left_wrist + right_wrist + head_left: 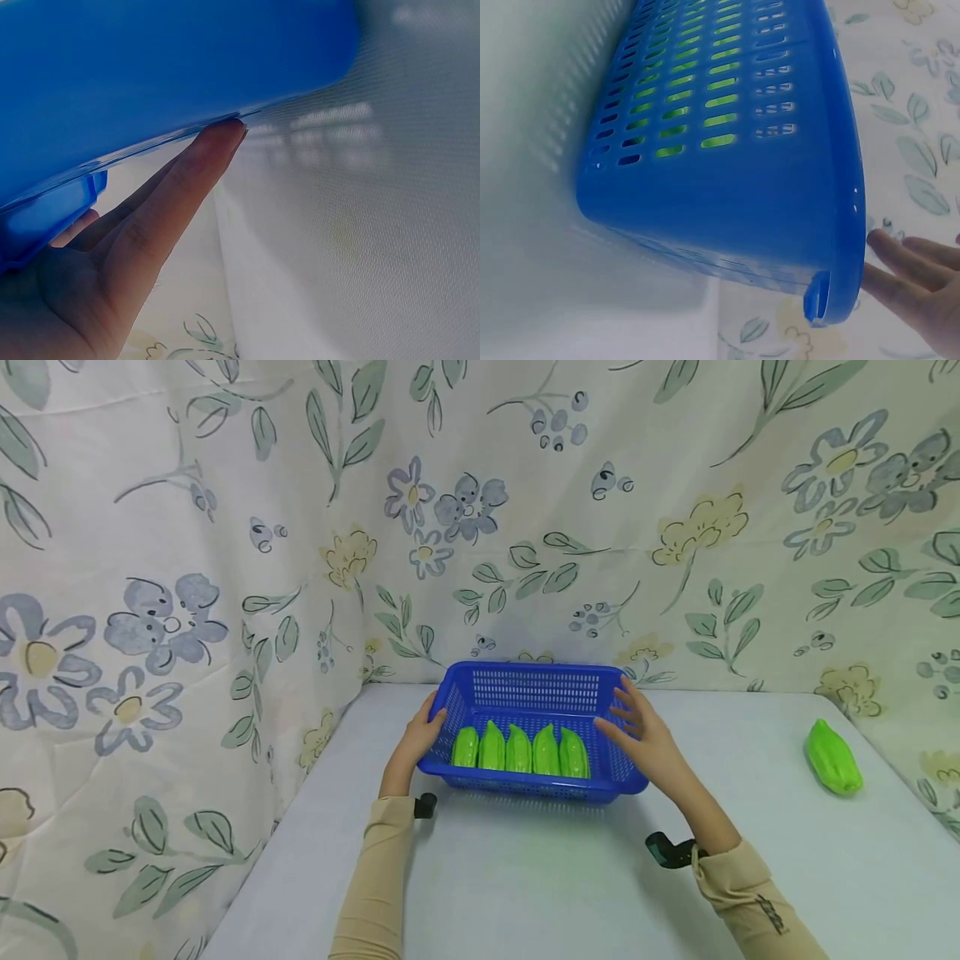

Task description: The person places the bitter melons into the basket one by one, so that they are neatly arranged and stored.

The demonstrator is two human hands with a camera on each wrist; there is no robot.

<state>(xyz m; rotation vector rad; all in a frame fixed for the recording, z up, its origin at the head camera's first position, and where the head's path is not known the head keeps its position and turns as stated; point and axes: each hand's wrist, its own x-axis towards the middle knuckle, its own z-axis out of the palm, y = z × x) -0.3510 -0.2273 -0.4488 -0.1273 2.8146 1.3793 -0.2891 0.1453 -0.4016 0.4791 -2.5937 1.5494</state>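
A blue plastic basket [510,783] with slotted walls stands at the back of the table. Inside it, several glossy green star fruit [518,750] lie side by side in a row along the near wall. My left hand [422,732] holds the basket's left side, its thumb over the rim; in the left wrist view its fingers [176,191] lie along the basket's outside. At the right rim, my right hand [651,745] is spread, with the thumb over the basket's inside. The right wrist view shows the fingers [907,262] loosely extended beside the rim.
Another green star fruit [834,758] lies alone on the white table [525,877], far to the right. A floral curtain [525,527] hangs behind the table and along its left side. Dark wrist cameras sit at both cuffs.
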